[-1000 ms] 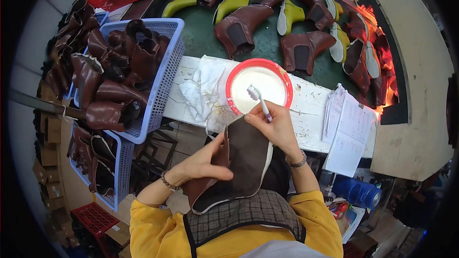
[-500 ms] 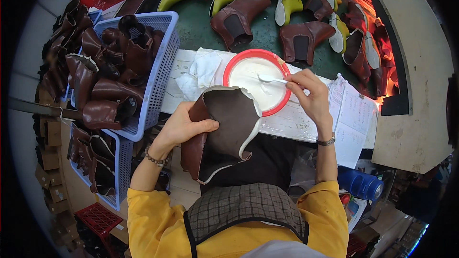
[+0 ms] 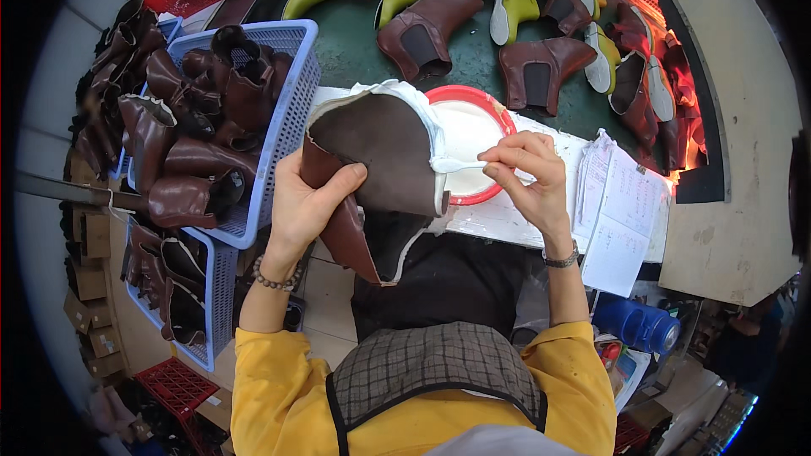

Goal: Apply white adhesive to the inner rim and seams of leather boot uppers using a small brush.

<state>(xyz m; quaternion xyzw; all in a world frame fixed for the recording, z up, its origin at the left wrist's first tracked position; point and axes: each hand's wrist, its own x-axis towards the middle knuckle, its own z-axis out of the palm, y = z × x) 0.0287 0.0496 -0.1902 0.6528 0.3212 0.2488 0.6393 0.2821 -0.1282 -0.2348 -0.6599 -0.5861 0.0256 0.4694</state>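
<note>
Our left hand [image 3: 306, 207] clasps the left side of a boot upper [image 3: 380, 152], thumb pressed on its dark inner face and the other fingers behind, while our right hand [image 3: 536, 176] pinches a white brush [image 3: 463, 165] between thumb and fingertips. Across the far side stretches a dark green surface [image 3: 329, 51], where we see brown boots [image 3: 557, 59] on their sides among yellow-green shoe forms [image 3: 513, 10] with pale soles; those at the right end are lit orange-red. Nearer to us runs a narrower white tabletop [image 3: 498, 224]. Left of it is a blue basket [image 3: 287, 118] heaped with further boots [image 3: 182, 198]. Smaller than these is the boot upper itself, brown leather outside and pale along its edges; we hold it up at the near side of the tabletop, where it hides the left part of a red-rimmed bowl [image 3: 467, 94]. White liquid [image 3: 469, 131] shows in the bowl, and to its right, sheets of paper [image 3: 625, 219] overhang the tabletop's near edge. Slimmer again, the brush reaches leftward from our fingertips, its head touching the upper's pale right edge. Smallest are our right wrist's watch [image 3: 562, 255] and our left wrist's beaded bracelet [image 3: 277, 277].
</note>
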